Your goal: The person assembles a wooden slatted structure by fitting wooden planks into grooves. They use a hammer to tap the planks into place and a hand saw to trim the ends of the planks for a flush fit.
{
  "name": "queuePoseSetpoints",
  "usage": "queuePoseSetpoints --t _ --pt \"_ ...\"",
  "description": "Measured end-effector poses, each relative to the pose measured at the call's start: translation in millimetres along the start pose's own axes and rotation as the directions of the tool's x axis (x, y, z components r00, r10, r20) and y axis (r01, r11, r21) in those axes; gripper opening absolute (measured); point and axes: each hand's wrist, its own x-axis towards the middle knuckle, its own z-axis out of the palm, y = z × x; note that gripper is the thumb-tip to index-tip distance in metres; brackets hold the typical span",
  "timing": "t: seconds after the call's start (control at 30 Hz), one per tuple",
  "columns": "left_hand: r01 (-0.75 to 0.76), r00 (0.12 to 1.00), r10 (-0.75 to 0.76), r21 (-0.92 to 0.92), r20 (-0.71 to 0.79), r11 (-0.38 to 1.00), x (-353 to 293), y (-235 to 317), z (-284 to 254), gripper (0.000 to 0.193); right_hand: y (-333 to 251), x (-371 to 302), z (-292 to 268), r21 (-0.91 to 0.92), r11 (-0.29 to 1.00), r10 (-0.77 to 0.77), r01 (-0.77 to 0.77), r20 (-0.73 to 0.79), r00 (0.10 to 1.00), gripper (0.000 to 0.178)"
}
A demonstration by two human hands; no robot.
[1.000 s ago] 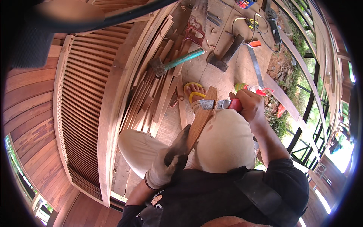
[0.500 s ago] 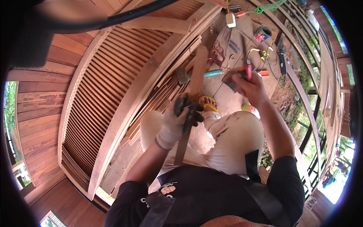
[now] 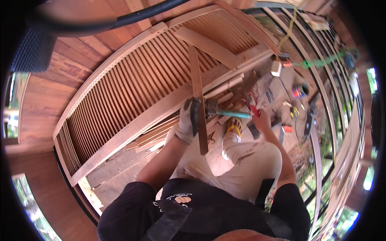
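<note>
The left hand point(image 3: 188, 121) wraps the wooden strip point(image 3: 197, 82), probably stiff, light, best held mid-length; right hand point(image 3: 262, 121) grips red handle point(image 3: 254, 111)

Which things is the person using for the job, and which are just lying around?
In use:
wooden strip, in the gloved left hand
red-handled tool, in the bare right hand

Seemingly just lying about:
hammer with a teal handle
can with a colourful label
</note>
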Motion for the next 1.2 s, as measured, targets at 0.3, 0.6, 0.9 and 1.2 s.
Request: queuePoseSetpoints --t 0.3,0.6,0.9,1.2 --pt "0.12 0.866 -0.115 -0.02 -0.486 0.993 203.2 9.1 -50.1 0.011 -14.0 77.6 53.2 -0.037 0.934 -0.355 0.354 -0.026 0.934 0.023" --pt "0.153 0.825 0.028 0.27 -0.565 0.951 288.9 -21.8 -72.3 0.023 -204.9 183.6 49.6 0.514 0.665 -0.657 0.541 0.059 0.752 0.019" --pt "-0.111 0.811 0.04 -0.087 -0.584 0.99 284.9 -28.1 -71.7 0.013 -278.4 194.2 103.0 0.436 0.786 -0.612 0.438 0.456 0.646 0.024" --pt "-0.059 0.798 0.104 0.096 -0.593 0.994 280.7 -18.0 -69.0 0.021 -293.2 186.6 97.2 0.484 0.827 -0.531 0.287 0.502 0.683 0.022"
